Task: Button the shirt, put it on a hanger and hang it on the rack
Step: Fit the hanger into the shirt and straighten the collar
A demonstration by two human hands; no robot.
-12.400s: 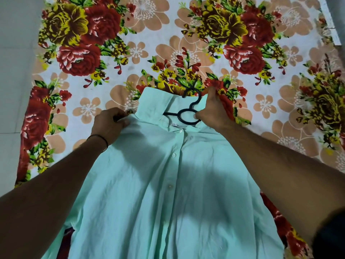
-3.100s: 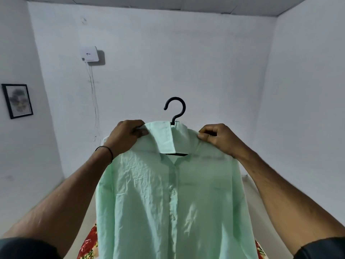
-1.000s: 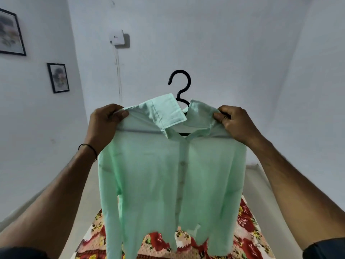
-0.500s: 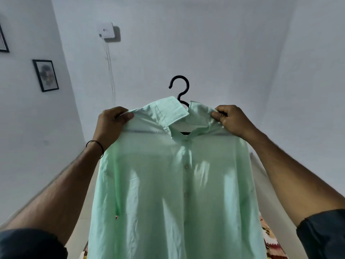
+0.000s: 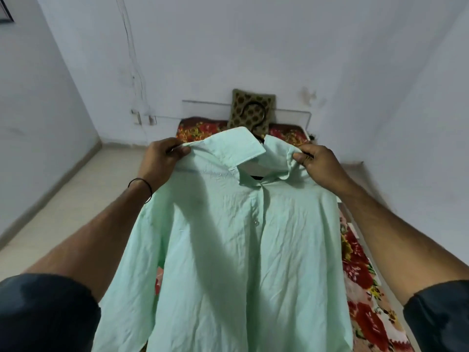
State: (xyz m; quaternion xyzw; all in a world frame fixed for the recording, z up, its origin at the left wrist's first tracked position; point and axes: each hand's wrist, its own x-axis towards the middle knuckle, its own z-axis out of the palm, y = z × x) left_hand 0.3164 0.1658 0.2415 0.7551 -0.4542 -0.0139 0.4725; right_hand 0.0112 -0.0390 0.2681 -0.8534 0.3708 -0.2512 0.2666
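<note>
We've got the shirt (image 5: 243,250) up off the bed, left hand (image 5: 160,158) and right hand (image 5: 317,163) each pinching a shoulder over the hanger (image 5: 256,118). Uneven pull, and it could slide off one end.

Plain pale walls (image 5: 253,47) meeting at a left corner. Thin wires (image 5: 132,59) down the far wall to a small fitting (image 5: 138,118) near the floor. Corner of a dark picture frame (image 5: 5,11) at the upper left edge. Light tiled floor (image 5: 76,194) with a pale skirting along the left wall. Low bed (image 5: 360,270) in red floral sheet along the right. Patterned brown cushion (image 5: 243,102) upright against the far wall. Soft, even light.
</note>
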